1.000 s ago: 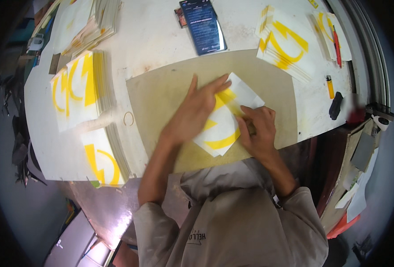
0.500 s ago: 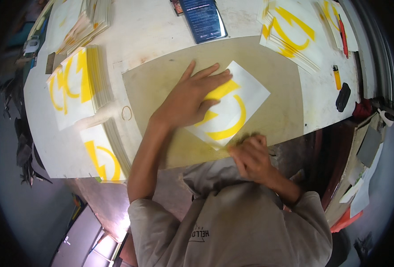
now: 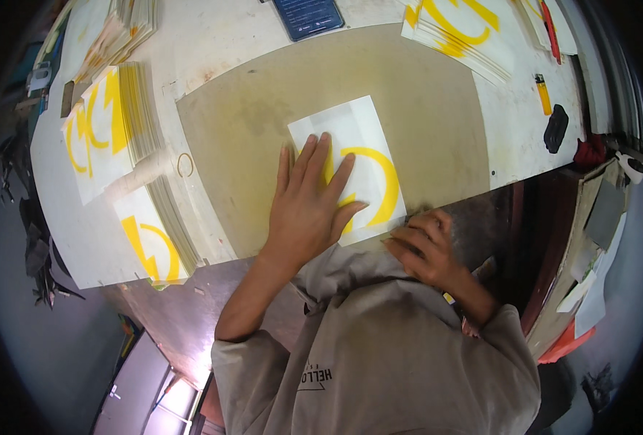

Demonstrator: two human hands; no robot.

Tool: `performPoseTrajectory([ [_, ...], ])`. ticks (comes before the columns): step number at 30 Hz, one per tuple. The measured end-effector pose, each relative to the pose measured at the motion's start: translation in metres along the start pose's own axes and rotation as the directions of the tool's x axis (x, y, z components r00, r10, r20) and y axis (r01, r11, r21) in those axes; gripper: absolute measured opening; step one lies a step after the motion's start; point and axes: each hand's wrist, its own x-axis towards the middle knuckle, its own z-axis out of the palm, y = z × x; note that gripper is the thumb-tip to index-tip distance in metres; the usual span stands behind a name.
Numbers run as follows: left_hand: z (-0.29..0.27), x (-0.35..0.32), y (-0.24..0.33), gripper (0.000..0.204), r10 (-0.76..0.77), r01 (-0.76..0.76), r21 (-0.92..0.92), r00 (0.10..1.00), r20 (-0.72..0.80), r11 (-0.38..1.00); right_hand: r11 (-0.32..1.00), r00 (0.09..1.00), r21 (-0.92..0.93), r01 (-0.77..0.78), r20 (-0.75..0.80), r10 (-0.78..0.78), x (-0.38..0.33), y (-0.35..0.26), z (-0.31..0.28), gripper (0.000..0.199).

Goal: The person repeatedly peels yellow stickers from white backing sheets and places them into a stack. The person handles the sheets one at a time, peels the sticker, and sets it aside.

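Note:
A white sheet (image 3: 359, 125) with a yellow painted curve lies on the beige mat, its near end by the table's front edge. Flat on the sheet's left part rests my left hand (image 3: 308, 199), fingers spread, covering some of the yellow print. Just off the sheet's near right corner, at the table edge, is my right hand (image 3: 424, 248). Its fingers are curled in toward the thumb, and whatever they may hold is hidden.
Stacks of yellow-printed sheets stand at left (image 3: 141, 109), near left (image 3: 169, 217) and far right (image 3: 455, 47). A phone (image 3: 308, 16) lies at the back. A yellow lighter (image 3: 543, 96) and a black object (image 3: 555, 129) lie at right. The beige mat (image 3: 437, 109) has stains.
The sheet has turned from a diamond slant to more upright. My left hand has moved nearer me across it. The right hand has shifted slightly right, and the view has moved a little.

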Motion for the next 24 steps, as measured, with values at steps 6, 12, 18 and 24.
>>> performPoseTrajectory([
  [6, -0.011, 0.000, -0.003, 0.071, -0.009, 0.016, -0.059, 0.994, 0.107, 0.998, 0.994, 0.998, 0.097, -0.059, -0.021, 0.061, 0.033, 0.019, -0.010, 0.039],
  [12, -0.021, -0.003, -0.010, 0.084, 0.047, -0.035, -0.065, 0.980, 0.196, 0.997, 0.975, 0.989, 0.172, -0.143, -0.009, 0.147, 0.041, 0.025, 0.001, 0.039],
  [18, -0.020, -0.004, -0.020, 0.081, -0.130, 0.119, 0.093, 0.983, 0.126, 0.989, 0.884, 0.833, 0.109, -0.455, -0.300, 0.466, 0.019, 0.031, -0.012, 0.031],
  [24, -0.021, 0.001, -0.017, 0.074, -0.119, 0.106, 0.098, 0.983, 0.138, 0.990, 0.956, 0.931, 0.103, -0.275, -0.218, 0.291, 0.027, 0.002, 0.008, 0.029],
])
